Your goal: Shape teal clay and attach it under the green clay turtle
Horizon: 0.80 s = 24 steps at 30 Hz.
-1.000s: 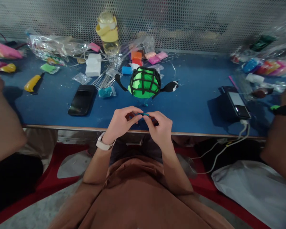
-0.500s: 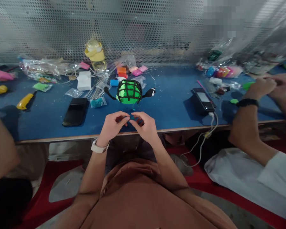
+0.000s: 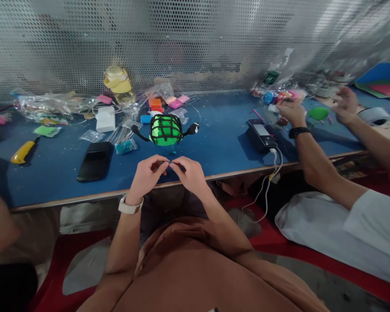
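Observation:
My left hand (image 3: 148, 174) and my right hand (image 3: 189, 173) meet fingertip to fingertip at the table's front edge. Both are closed in a pinch; whatever lies between the fingertips is too small to make out. Just beyond them is a green rounded figure (image 3: 166, 130) wrapped in a black grid, with a black arm-like piece on either side, the right one tipped with white. Small blue-green bits (image 3: 172, 150) lie between the figure and my hands. A packet of teal clay (image 3: 126, 146) rests to the figure's left.
On the blue table (image 3: 214, 147) are a black phone (image 3: 95, 161), a yellow-handled knife (image 3: 23, 152), a white box (image 3: 105, 119), a yellow-topped bottle (image 3: 118, 82) and a black device (image 3: 261, 136) with white cables. At right, another person's hands hover near a green piece (image 3: 318, 113).
The view has shifted, so the table items appear further left and slightly lower. My fingertips have come closer together. The other person's hands have moved apart, showing the green piece between them.

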{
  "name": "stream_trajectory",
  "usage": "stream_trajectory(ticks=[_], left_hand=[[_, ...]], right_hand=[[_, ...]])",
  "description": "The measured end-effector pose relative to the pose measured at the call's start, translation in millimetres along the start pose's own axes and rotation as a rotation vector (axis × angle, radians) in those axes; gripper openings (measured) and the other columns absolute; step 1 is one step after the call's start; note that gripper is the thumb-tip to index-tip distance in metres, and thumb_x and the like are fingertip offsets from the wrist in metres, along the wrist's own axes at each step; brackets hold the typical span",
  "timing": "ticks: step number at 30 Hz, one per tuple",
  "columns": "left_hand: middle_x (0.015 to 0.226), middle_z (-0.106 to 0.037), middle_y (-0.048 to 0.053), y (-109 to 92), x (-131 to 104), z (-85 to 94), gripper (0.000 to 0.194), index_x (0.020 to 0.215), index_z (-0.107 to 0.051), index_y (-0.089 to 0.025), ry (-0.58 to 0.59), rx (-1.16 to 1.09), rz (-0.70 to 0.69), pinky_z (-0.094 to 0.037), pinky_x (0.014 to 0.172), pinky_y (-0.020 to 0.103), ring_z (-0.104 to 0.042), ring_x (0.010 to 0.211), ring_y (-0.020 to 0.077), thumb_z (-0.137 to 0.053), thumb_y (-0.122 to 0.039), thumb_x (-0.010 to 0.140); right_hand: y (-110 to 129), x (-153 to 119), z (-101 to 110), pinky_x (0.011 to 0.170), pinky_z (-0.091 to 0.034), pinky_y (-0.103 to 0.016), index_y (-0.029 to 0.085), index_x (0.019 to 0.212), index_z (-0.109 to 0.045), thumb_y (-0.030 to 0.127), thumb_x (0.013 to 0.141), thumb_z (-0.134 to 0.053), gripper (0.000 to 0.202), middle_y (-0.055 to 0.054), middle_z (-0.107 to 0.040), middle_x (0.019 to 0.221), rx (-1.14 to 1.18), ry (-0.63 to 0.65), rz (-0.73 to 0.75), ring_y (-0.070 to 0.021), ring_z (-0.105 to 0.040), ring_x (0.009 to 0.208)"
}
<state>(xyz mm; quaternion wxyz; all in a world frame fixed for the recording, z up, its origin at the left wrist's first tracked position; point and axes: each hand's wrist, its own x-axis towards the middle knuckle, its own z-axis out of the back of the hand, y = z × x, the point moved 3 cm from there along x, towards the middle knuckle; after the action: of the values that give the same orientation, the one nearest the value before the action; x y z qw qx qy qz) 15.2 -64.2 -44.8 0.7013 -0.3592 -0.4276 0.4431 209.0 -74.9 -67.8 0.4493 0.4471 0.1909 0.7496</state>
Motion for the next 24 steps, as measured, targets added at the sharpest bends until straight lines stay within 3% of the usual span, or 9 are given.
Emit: stream_trajectory(ticks=[5,10,14,21,24], left_hand=[[0.072,-0.075,0.000,-2.2,0.6,-0.4,0.026,0.093,-0.079,-0.021,0.008,0.029,-0.030,-0.050,0.062,0.026,-0.066,0.061,0.0136,-0.071,-0.042,0.106],[0.066,-0.072,-0.001,-2.2,0.5,-1.0,0.034,0.080,-0.071,-0.022,-0.020,0.102,-0.047,-0.047,0.064,0.027,-0.063,0.060,0.0133,-0.068,-0.041,0.108],[0.061,-0.068,-0.001,-3.8,0.0,-1.9,0.051,0.068,-0.065,-0.022,-0.030,0.148,-0.070,-0.045,0.063,0.028,-0.061,0.058,0.0136,-0.066,-0.049,0.111],[0.076,-0.082,0.002,-0.3,0.5,-2.8,0.033,0.091,-0.083,-0.021,-0.022,0.073,-0.028,-0.054,0.066,0.027,-0.073,0.065,0.0158,-0.076,-0.051,0.104],[0.076,-0.083,0.003,0.1,0.9,-3.2,0.030,0.089,-0.085,-0.021,-0.005,0.050,-0.013,-0.055,0.064,0.026,-0.073,0.063,0.0154,-0.077,-0.046,0.103]], right_hand=[[5.6,0.8,2.2,0.083,-0.050,-0.035,0.023,0.092,-0.074,0.048,0.124,-0.052,0.046,-0.005,-0.079,0.090,-0.004,0.024,0.007,-0.0215,-0.071,0.086],[0.6,-1.0,2.7,0.083,-0.057,-0.033,0.024,0.123,-0.078,0.053,0.112,-0.075,0.031,-0.005,-0.084,0.105,0.097,-0.002,-0.023,-0.0200,-0.074,0.084],[-2.4,-1.4,1.7,0.084,-0.058,-0.034,0.026,0.112,-0.081,0.042,0.111,-0.078,0.017,-0.006,-0.084,0.108,0.057,0.016,0.007,-0.0214,-0.075,0.089],[-2.5,0.2,1.5,0.086,-0.059,-0.035,0.024,0.108,-0.082,0.032,0.112,-0.073,0.013,-0.006,-0.085,0.106,0.057,0.003,0.007,-0.0234,-0.079,0.096],[-2.2,-0.6,1.3,0.085,-0.059,-0.034,0.025,0.109,-0.082,0.029,0.109,-0.077,0.006,-0.005,-0.085,0.106,0.091,-0.003,0.004,-0.0223,-0.079,0.096]])
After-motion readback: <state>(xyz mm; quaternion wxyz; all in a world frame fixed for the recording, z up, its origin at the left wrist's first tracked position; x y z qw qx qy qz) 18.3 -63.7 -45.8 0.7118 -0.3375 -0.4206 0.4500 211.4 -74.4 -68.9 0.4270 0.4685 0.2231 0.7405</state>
